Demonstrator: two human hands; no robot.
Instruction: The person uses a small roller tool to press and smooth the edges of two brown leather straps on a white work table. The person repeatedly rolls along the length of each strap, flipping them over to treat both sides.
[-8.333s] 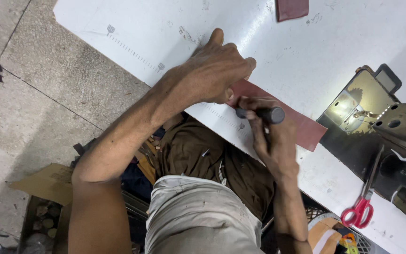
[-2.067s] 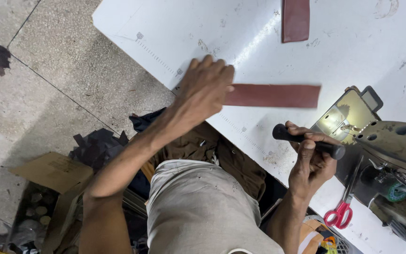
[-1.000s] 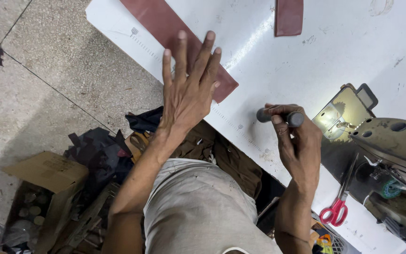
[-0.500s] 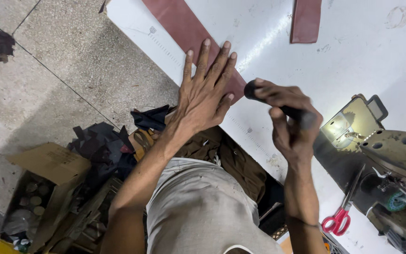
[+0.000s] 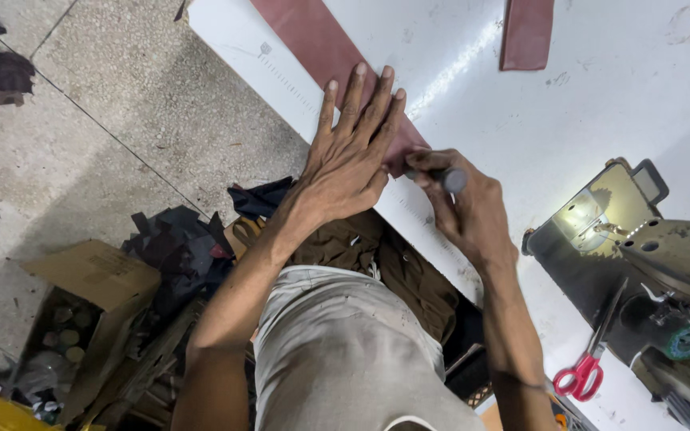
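Reddish strip [image 5: 313, 44] lies on the white surface [image 5: 600, 104]; your left hand [image 5: 349, 164] presses it, fingers spread, while your right hand [image 5: 461, 203] grips a marker [image 5: 445, 177] at its near end, marking apparently just starting.

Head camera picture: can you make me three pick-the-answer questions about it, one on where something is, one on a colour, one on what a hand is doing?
1. Where are the scissors?
A. Beside the sewing machine
B. On the floor
C. On the strip

2. What colour are the scissor handles?
A. Blue
B. Red
C. Green

3. What is the left hand doing?
A. Making a fist
C. Holding the scissors
B. Lying flat on the strip

Answers: 1 A, they lie on the white table by the machine. 2 B, the loops are red. 3 B, its fingers are spread on the strip while the right hand grips a dark tool.
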